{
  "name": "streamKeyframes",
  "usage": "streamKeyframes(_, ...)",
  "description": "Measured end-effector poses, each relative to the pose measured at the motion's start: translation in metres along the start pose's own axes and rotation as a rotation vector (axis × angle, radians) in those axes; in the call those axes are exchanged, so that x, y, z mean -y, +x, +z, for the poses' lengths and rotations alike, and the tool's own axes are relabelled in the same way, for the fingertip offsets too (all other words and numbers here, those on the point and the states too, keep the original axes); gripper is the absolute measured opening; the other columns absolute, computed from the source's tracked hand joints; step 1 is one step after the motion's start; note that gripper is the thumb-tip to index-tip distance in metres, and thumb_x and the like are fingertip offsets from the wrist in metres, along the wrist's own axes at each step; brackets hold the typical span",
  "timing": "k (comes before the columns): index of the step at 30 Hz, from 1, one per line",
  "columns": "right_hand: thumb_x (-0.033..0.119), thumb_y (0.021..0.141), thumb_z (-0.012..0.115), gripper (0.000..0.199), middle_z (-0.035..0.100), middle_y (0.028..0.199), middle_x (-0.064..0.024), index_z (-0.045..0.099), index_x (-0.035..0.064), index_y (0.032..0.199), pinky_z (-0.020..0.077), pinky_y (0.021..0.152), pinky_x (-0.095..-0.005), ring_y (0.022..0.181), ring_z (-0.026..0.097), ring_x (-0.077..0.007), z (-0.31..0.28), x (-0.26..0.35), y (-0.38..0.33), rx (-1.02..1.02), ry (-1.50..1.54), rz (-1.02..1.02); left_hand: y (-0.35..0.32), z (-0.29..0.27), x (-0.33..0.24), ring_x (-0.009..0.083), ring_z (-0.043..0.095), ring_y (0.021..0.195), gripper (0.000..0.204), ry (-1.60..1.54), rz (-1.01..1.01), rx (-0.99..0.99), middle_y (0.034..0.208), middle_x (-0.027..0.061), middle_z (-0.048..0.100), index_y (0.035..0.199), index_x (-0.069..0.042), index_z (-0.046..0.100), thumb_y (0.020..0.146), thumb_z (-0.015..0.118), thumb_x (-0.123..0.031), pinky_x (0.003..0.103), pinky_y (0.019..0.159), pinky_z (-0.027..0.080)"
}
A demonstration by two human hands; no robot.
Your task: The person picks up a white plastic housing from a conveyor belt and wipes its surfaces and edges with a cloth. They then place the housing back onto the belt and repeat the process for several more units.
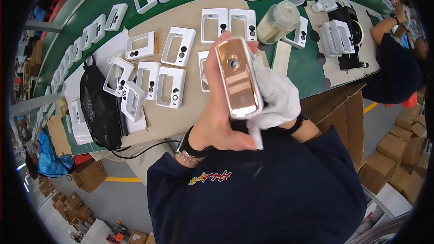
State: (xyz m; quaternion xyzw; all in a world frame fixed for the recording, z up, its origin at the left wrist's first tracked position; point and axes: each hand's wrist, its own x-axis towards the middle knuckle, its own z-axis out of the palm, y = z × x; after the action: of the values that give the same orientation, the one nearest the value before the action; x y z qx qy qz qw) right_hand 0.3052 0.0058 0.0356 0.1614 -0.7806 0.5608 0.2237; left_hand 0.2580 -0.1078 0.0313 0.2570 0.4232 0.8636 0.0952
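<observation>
My left hand (214, 119) grips a white-edged housing (238, 79) held up in front of my chest. Its shiny copper-coloured end, with a small round hole, faces up. Bunched against the right side of that piece is a white cloth (276, 92). The cloth covers most of my right hand (289, 125), which is closed on it; its fingers are hidden. Beyond my hands, two white frame-shaped housings (214, 26) lie side by side on the table, and another one is partly covered by my left hand.
Several white frames (171, 86) lie on the beige mat at left, beside a black mesh bag (100, 104). A clear plastic jar (278, 22) stands behind the cloth. An open cardboard box (350, 122) is at right, below the table edge. A co-worker's arm (384, 27) reaches in at far right.
</observation>
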Motion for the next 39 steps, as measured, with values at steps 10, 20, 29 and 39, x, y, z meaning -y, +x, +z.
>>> streamKeyframes(10,0.019,0.067,0.062,0.032,0.058,0.089,-0.01,0.059,0.0067,0.097,0.0449,0.062,-0.03,0.071,0.057,-0.0243,-0.009,0.009,0.025,0.019,-0.215,-0.199,0.0,-0.011,-0.016,0.0296,0.041,0.105,0.096,0.731,0.317,0.285,0.117,0.0193,0.037,0.124,0.001,0.026,0.05,0.079,-0.03,0.038,0.088,0.033)
streamKeyframes(20,0.005,0.075,0.056,0.028,0.061,0.088,-0.0071,0.054,0.0007,0.103,0.0462,0.058,-0.0232,0.066,0.059,-0.0177,-0.009,-0.01,0.03,-0.225,-0.335,-0.074,0.023,-0.008,-0.025,0.025,0.047,0.102,0.066,-0.157,-0.536,-0.151,0.113,0.0171,0.046,0.123,0.002,0.031,0.079,0.044,-0.046,0.036,0.089,0.035)
streamKeyframes(29,0.006,0.079,0.053,0.018,0.059,0.061,-0.0047,0.058,-0.0029,0.093,0.0428,0.043,-0.0224,0.047,0.056,-0.0129,-0.047,0.03,-0.014,0.043,-0.054,0.386,0.189,-0.088,0.039,0.0244,0.056,0.081,0.091,0.812,-0.528,0.036,0.096,0.0174,0.055,0.122,0.008,0.023,0.071,0.041,-0.064,0.039,0.073,0.045)
streamKeyframes(39,0.009,0.079,0.055,0.018,0.057,0.058,-0.0041,0.059,-0.0012,0.093,0.0428,0.043,-0.0201,0.044,0.056,-0.0147,-0.071,0.021,-0.031,-0.131,-0.082,0.316,0.277,-0.103,0.094,0.0362,0.054,0.084,0.09,1.664,-0.427,-0.082,0.097,0.0248,0.051,0.125,0.004,0.017,0.068,0.049,-0.058,0.039,0.068,0.045)
